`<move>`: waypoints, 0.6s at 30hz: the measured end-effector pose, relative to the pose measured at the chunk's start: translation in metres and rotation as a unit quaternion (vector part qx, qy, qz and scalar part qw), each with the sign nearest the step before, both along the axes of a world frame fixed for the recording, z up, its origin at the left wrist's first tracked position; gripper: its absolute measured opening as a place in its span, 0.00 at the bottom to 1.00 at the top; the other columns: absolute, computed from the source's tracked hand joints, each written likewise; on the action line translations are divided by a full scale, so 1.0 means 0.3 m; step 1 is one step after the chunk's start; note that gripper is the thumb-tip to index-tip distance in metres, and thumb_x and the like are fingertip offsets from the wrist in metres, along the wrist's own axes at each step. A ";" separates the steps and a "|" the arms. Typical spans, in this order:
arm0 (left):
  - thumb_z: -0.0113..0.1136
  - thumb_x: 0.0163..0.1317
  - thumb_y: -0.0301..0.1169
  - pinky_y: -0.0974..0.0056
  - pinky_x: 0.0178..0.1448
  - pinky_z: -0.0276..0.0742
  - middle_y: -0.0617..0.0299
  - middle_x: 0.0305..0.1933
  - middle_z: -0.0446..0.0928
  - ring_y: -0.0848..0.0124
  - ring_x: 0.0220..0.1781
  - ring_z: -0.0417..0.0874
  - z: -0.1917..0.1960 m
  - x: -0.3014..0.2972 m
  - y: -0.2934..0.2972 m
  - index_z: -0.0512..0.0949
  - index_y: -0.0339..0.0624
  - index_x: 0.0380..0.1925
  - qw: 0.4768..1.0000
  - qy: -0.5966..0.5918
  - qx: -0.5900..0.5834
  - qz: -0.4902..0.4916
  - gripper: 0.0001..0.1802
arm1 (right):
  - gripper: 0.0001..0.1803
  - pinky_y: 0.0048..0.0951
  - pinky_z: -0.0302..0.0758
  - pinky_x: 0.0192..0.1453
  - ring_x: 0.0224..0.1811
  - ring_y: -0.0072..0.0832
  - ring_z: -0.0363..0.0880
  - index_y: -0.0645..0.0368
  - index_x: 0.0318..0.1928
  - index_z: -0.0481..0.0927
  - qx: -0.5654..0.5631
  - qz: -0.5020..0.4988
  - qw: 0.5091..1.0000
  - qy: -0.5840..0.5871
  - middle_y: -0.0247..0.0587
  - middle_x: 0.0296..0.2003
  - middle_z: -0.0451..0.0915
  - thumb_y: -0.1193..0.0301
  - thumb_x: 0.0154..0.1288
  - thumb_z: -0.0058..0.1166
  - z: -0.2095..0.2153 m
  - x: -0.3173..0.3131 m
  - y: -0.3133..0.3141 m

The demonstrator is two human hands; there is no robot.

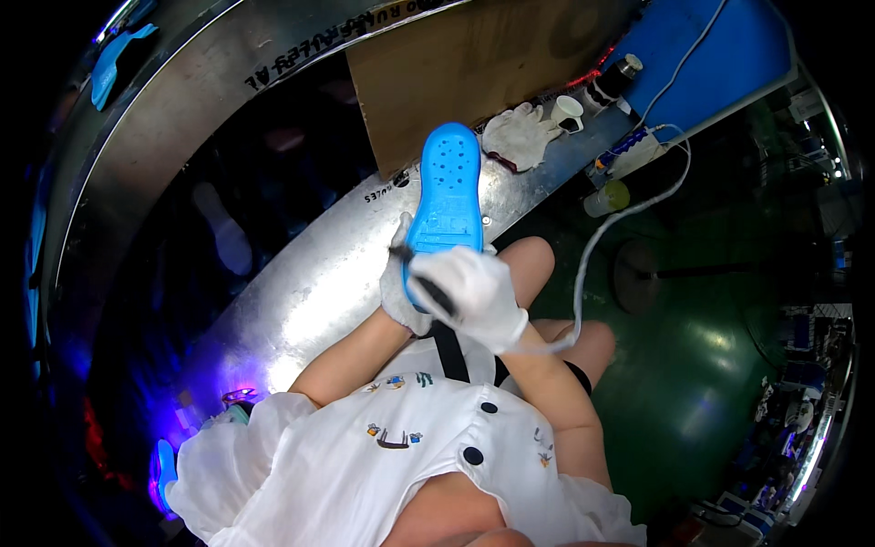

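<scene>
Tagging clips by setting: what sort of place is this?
Likely a shoe factory workstation. A gloved right hand works a corded tool on a blue shoe sole over a curved metal bench; spare work gloves lie nearby.

Single head-worn fisheye view, looking steeply down, close over lap (edges bent)

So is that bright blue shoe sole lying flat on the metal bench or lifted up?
Lifted: the bright blue perforated shoe sole is gripped at its near end by the white-gloved left hand, while the gloved right hand holds a dark corded tool against it.
</scene>
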State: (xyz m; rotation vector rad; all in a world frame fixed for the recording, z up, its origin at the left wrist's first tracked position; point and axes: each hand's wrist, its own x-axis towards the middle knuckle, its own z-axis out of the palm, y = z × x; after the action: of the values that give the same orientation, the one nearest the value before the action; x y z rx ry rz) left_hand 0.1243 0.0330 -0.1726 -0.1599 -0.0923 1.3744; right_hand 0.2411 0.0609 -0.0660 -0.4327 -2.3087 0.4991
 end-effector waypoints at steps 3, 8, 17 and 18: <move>0.36 0.67 0.67 0.44 0.62 0.75 0.40 0.58 0.74 0.47 0.55 0.78 -0.006 -0.020 -0.007 0.66 0.40 0.64 0.997 -0.026 0.073 -0.031 0.44 | 0.09 0.32 0.78 0.35 0.30 0.33 0.81 0.59 0.38 0.80 -0.123 0.000 0.983 0.137 0.39 0.31 0.81 0.78 0.54 0.62 -0.013 0.026 0.027; 0.35 0.64 0.70 0.45 0.49 0.82 0.35 0.53 0.76 0.44 0.44 0.83 0.109 -0.005 0.014 0.67 0.34 0.63 0.999 0.024 -0.026 -0.007 0.49 | 0.07 0.32 0.77 0.33 0.29 0.34 0.80 0.54 0.38 0.81 0.046 -0.030 0.997 0.044 0.35 0.33 0.82 0.73 0.59 0.59 -0.005 0.036 -0.058; 0.42 0.66 0.67 0.44 0.53 0.81 0.29 0.56 0.72 0.43 0.48 0.81 0.161 -0.028 0.018 0.63 0.36 0.66 0.990 0.081 0.109 -0.030 0.46 | 0.10 0.31 0.77 0.36 0.29 0.37 0.80 0.59 0.38 0.82 -0.011 -0.044 0.993 0.111 0.43 0.32 0.81 0.78 0.53 0.66 0.019 0.056 -0.114; 0.41 0.65 0.68 0.44 0.53 0.81 0.29 0.56 0.72 0.44 0.49 0.81 0.148 -0.043 0.033 0.62 0.37 0.67 0.985 0.066 0.139 -0.080 0.47 | 0.11 0.30 0.77 0.36 0.29 0.37 0.80 0.59 0.38 0.82 -0.078 -0.023 0.989 0.126 0.43 0.32 0.82 0.77 0.53 0.66 0.022 0.053 -0.136</move>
State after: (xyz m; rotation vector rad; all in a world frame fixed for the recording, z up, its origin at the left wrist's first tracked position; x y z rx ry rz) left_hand 0.1113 0.0428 -0.1282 0.1548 -0.1561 1.1955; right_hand 0.2569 0.0203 -0.0593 -0.4678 -2.0210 0.6740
